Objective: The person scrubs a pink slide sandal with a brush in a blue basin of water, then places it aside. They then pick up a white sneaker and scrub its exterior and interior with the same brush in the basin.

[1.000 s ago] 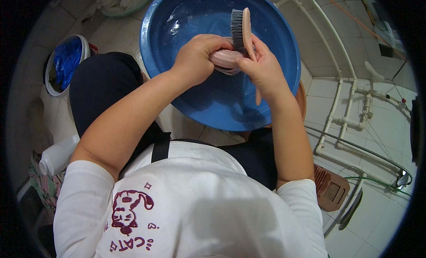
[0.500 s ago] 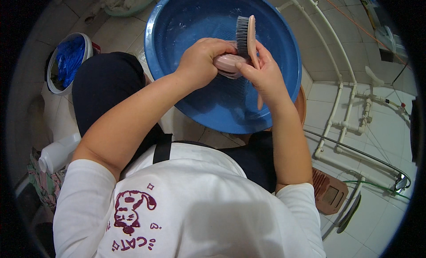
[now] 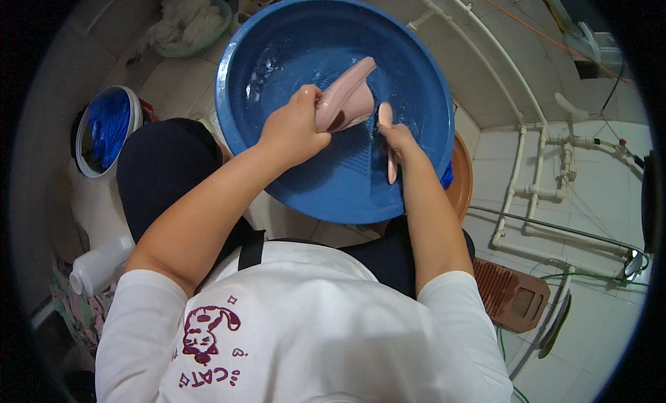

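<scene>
Left fingers [image 3: 309, 96]: closed on a pink slipper [image 3: 347, 91], tilted over the basin. Tips out of sight behind the slipper; nearest end of the slipper covered by the hand. Underside and inner opening shadowed, hard to make out.

Right fingers [image 3: 400, 134]: gripping a pink brush [image 3: 386, 113], turned edge-on, head above the grip, handle end below it. Middle of the handle hidden by the hand. Bristles a dark, blurred strip left of the grip, just beside the slipper; contact between the two not possible to tell.

Beneath both sets of fingers: blue basin [image 3: 223, 91], with ridged bottom and shiny patches; depth of any water unclear.

Right of the right fingers: orange-brown basin [image 3: 463, 174], mostly hidden behind the blue one; small bright-blue item [image 3: 447, 174] between, partly behind the forearm, kind unclear.

Well left of the left fingers: white bucket [image 3: 134, 101] holding crumpled blue plastic [image 3: 109, 129].

Beyond the left fingers, farther off: pale green basin [image 3: 220, 21] with whitish fluffy material [image 3: 184, 14], dim and indistinct.
</scene>
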Action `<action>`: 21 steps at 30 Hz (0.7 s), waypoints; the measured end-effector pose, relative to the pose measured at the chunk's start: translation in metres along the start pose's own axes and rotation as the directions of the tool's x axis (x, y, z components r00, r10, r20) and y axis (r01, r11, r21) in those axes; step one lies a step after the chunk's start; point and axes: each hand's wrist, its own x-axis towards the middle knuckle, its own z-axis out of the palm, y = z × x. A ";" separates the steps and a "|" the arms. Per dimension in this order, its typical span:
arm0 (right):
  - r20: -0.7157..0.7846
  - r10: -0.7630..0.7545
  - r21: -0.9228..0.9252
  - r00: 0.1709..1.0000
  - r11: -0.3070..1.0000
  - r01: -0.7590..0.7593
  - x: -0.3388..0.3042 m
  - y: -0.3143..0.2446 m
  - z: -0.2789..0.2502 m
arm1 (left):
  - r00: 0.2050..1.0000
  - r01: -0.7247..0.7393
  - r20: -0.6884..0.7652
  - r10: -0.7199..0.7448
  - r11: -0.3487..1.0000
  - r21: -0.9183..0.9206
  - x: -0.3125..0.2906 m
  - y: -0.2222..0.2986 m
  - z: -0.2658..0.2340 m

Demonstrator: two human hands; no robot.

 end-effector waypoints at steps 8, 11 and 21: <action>-0.238 -0.547 0.144 0.803 0.797 0.586 -0.027 -0.038 0.010 | 0.999 -0.021 -0.030 0.015 0.980 -0.199 0.008 -0.008 0.004; -0.208 -0.678 0.075 0.705 0.708 0.703 -0.087 -0.068 0.016 | 0.999 -0.027 -0.024 0.021 0.966 -0.256 0.011 -0.007 0.007; -0.150 -0.792 -0.488 0.592 0.580 0.652 -0.091 -0.078 -0.002 | 0.998 -0.026 0.041 0.045 0.919 -0.393 0.017 -0.018 0.018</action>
